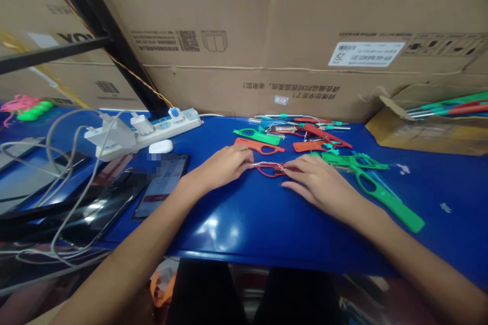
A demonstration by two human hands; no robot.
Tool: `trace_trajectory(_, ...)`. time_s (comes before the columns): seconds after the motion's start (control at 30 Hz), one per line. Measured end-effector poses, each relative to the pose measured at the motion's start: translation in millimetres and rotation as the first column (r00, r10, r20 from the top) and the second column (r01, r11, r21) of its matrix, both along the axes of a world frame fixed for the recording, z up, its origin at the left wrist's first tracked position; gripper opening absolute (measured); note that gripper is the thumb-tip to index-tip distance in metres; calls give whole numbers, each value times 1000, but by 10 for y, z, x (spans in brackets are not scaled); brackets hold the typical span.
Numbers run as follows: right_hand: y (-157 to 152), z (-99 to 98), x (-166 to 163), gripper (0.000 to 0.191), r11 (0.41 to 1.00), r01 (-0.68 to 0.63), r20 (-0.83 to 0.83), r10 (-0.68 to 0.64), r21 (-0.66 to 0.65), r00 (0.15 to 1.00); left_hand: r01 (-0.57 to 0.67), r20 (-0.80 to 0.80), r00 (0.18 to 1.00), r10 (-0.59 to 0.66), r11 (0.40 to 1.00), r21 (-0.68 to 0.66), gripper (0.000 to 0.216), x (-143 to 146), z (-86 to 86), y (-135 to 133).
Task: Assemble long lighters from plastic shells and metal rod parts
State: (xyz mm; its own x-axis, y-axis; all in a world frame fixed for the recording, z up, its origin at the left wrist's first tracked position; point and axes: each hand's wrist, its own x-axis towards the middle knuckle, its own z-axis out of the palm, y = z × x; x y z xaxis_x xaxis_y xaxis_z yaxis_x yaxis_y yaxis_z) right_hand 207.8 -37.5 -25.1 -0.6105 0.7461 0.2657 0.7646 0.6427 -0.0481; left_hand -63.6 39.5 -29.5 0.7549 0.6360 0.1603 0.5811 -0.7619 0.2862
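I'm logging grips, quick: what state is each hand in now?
Left hand: closed, holding the left end of the red looped piece.
Right hand: at its right end; whether closed on it cannot be told.

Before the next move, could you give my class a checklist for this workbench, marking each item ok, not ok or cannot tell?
1. Left hand on the left end of the red plastic piece with an oval loop: ok.
2. Right hand gripping the other end firmly: cannot tell.
3. Thin white wire seated properly: cannot tell, too small.
4. Long green plastic handle with an oval opening apart from the red piece: ok, it lies off to the right.
5. Black phone with a lit screen well away from the left forearm: not ok, they are side by side.
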Motion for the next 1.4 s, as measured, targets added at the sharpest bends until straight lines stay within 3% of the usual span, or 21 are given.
trace_trajectory(0.2,119,-33,119,23,994,7,-224,-31,-106,974,35,-13,999,-36,999,-42,14,-23,-2,2)
trace_trajectory(0.37,190,-77,137,23,993,-12,-236,-17,-121,972,41,-45,998,-43,999,-33,14,-4,19,-13)
trace_trajectory(0.63,245,-23,111,19,998,-37,-75,34,-48,997,53,-73,996,-53,999,-6,16,36,31,-48)
trace_trajectory(0.8,417,210,5,11,986,-42,117,62,-162,991,26,-105,994,-24,1000,18,12,42,49,-87)
trace_trajectory(1.0,585,379,-130,21,968,-141,278,196,-205,940,34,-79,996,-32,999,32,12,33,9,-77)
trace_trajectory(1.1,573,328,-79,18,961,-150,220,202,-232,954,36,-67,997,-33,998,49,11,27,-6,-75)
trace_trajectory(1.27,449,189,69,24,941,-162,-62,150,-298,987,29,-81,996,-22,997,78,14,34,39,-108)
trace_trajectory(1.4,399,100,103,24,940,-168,-166,123,-296,978,32,-106,994,-23,996,84,16,44,104,-137)
